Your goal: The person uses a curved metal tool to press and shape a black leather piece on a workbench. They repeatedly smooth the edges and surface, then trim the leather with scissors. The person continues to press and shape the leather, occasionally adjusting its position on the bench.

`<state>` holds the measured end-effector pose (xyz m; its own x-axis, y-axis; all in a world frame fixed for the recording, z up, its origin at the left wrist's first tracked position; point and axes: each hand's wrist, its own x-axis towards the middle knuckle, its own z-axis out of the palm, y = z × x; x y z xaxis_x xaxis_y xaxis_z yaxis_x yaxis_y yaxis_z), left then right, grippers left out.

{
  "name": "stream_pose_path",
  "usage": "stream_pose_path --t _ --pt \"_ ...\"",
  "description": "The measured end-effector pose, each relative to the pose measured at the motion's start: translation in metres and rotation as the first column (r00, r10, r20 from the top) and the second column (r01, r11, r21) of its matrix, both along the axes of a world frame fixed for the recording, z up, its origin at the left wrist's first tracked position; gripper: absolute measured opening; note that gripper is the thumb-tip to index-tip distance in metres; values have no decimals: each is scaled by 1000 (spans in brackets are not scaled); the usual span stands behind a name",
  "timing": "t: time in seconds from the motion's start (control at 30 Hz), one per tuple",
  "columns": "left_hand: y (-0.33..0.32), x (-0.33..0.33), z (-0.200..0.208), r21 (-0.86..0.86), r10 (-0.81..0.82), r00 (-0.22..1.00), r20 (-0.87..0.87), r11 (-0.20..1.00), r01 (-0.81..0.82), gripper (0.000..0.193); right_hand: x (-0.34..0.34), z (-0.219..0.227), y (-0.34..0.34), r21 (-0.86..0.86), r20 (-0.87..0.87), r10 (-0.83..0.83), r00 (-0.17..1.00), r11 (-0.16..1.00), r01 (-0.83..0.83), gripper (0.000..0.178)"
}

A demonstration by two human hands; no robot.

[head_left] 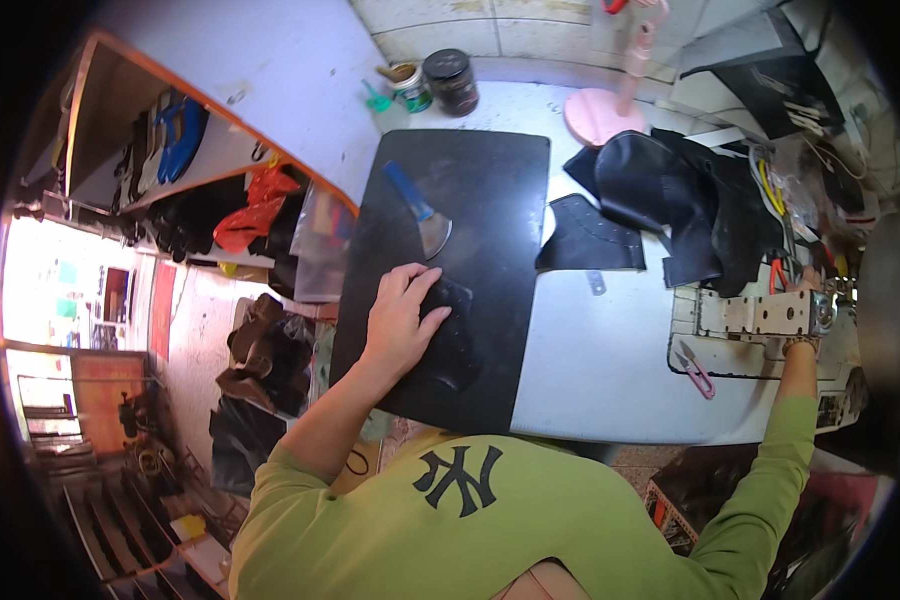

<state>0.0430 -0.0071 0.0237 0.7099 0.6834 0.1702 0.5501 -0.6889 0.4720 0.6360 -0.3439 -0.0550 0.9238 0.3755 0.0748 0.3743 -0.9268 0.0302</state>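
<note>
My left hand [400,318] lies on a dark leather piece [457,335] on the black mat [510,200]. Its thumb and fingers are spread over the leather's left edge, gripping nothing. Just beyond the fingertips rests a knife with a blue handle [406,188] and a broad, rounded blade. Over at the far right, my right arm reaches past the white sewing machine [760,315]. Only a bit of my right hand [810,282] shows behind the machine's arm. Its fingers are hidden, so what it touches cannot be seen.
Pink thread snips [694,372] lie beside the machine. Black leather pieces [660,190] are heaped at the back right, near a pink lamp base [598,115]. A dark jar [451,82] and an open can [410,92] stand behind the mat. Shelves [210,130] border the left.
</note>
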Motion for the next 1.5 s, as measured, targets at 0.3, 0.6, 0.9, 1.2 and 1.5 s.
stream_pose_path --t 0.3,0.6,0.9,1.2,1.5 --pt "21 9 19 112 -395 913 -98 908 404 49 -6 -1 -5 -97 -15 -1 1000 995 0 47" --pt "54 22 29 -351 -557 706 -437 829 436 30 -16 -4 -44 -198 -100 -23 995 980 3 51" --pt "9 -35 17 -903 620 747 242 -137 407 28 -160 43 -84 808 -472 156 868 469 356 61" --pt "-51 21 23 -837 597 654 465 56 544 41 -416 95 25 905 -388 645 658 131 405 54" --pt "-57 14 46 -770 592 506 627 373 518 45 -445 115 99 652 -647 749 -144 641 406 56"
